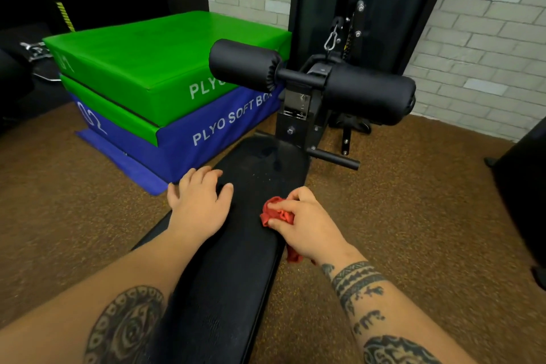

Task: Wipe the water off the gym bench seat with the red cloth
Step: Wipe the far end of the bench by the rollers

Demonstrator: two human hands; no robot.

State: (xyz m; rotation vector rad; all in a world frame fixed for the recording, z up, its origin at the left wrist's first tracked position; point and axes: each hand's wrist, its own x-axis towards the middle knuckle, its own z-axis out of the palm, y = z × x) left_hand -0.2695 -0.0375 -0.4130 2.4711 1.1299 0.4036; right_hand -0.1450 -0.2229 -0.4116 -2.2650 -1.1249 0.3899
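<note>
A long black padded gym bench seat point(260, 174) runs from the bottom centre away from me. Wet patches of water point(270, 154) show near its far end. My right hand point(307, 224) grips a bunched red cloth point(276, 214) at the seat's right edge; a tail of the cloth hangs under my wrist. My left hand point(198, 201) rests flat on the seat's left edge with its fingers spread.
Two black foam leg rollers point(369, 91) on a black metal post stand at the bench's far end, in front of a cable machine point(348, 3). Stacked green and blue plyo soft boxes point(165, 74) sit to the left. Brown speckled floor surrounds the bench; a brick wall is behind.
</note>
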